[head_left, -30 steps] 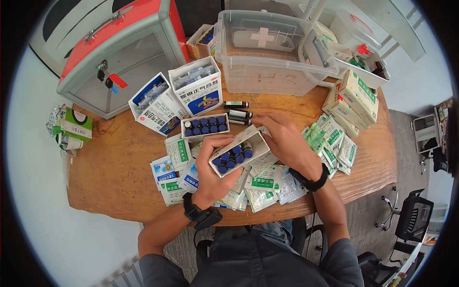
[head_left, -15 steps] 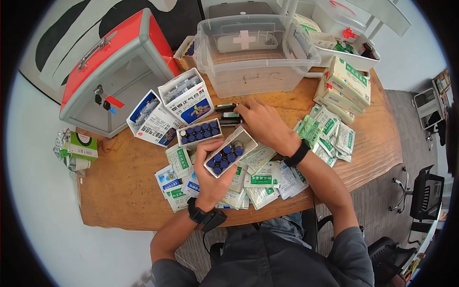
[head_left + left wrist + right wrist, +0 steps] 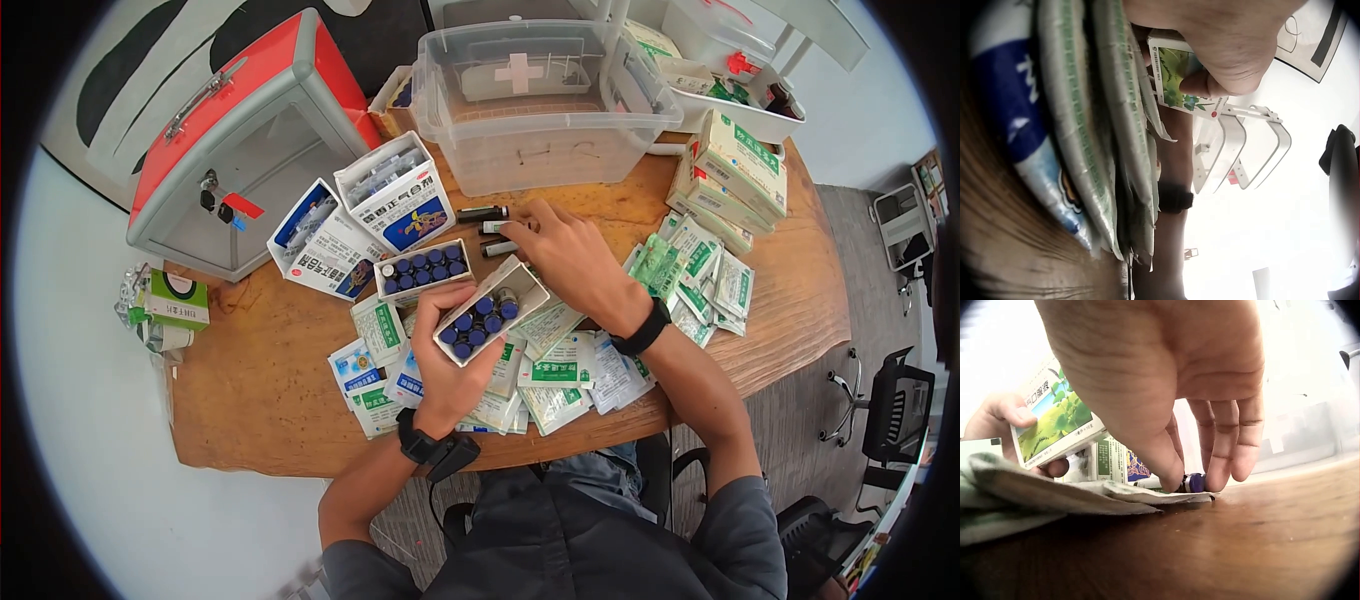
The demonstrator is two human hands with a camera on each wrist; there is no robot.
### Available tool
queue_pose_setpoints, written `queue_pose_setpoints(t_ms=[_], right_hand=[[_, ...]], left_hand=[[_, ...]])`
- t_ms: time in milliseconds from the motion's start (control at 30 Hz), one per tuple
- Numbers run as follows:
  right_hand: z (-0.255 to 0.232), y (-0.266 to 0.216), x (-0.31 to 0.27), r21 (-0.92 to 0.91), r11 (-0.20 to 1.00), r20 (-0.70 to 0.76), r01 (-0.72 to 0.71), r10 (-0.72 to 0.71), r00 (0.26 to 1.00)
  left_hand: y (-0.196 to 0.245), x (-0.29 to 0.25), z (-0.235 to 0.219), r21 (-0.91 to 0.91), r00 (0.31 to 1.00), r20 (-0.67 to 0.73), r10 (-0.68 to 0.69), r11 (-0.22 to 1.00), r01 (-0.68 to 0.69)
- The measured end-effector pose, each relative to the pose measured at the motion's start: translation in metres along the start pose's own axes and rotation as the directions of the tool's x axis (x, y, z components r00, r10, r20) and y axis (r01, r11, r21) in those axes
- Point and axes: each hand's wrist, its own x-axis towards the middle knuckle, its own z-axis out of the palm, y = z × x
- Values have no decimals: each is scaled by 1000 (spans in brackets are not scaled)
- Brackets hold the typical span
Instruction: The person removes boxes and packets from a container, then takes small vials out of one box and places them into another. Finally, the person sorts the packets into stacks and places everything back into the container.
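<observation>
My right hand (image 3: 585,268) pinches one small bottle (image 3: 1191,483), lying on the tabletop (image 3: 265,400) on the far side of the box (image 3: 1057,419) my left hand (image 3: 442,362) grips. I judge it glass: light, stiff, slick, breakable; best held just below the cap (image 3: 1197,482).

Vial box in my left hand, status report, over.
Left hand grips open vial box. Right hand pinches loose blue-capped vial outside the box. Sachets spread close by, none on top of the box.
</observation>
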Motion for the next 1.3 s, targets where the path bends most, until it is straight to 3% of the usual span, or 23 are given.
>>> queue_pose_setpoints(t_ms=[300, 400, 467, 500, 567, 600, 700, 800, 933, 1067, 1300], right_hand=[[8, 14, -4, -69, 997, -46, -16, 13, 999], [-20, 10, -7, 14, 995, -44, -100, 101, 994], [-40, 6, -10, 219, 958, -96, -183, 208, 973], [-49, 2, -11, 219, 960, -88, -174, 197, 977], [-63, -9, -16, 421, 897, -251, -137, 260, 932], [-69, -15, -19, 421, 897, -244, -134, 254, 936], [-79, -28, -28, 406, 911, -451, 67, 136, 882], [-71, -34, -37, 462, 868, -427, 180, 40, 903], [-55, -37, -38, 263, 954, -367, 142, -37, 929], [-43, -43, -38, 178, 980, -335, 85, -21, 942], [-36, -47, -41, 265, 964, -221, -23, 84, 972]], left_hand=[[4, 1, 1, -6, 1000, 8, -15, 1000, 15], [1, 1, 1, 7, 1000, 5, -2, 1000, 2], [-1, 0, 2, 9, 1000, 1, -4, 1000, 4], [1, 1, 2, 3, 1000, 5, -10, 1000, 10], [1, 0, 3, -4, 1000, -1, -22, 1000, 22], [-1, 0, 3, 10, 1000, -1, -2, 1000, 2], [-2, 1, 3, 60, 1000, 7, 29, 998, -29], [-3, 2, 3, 115, 999, 14, 49, 992, -51], [-2, 2, 4, 153, 997, 21, 80, 985, -83], [-5, 2, 5, 192, 996, 40, 82, 977, -88], [-3, 4, 8, 219, 995, 29, 97, 970, -101]])
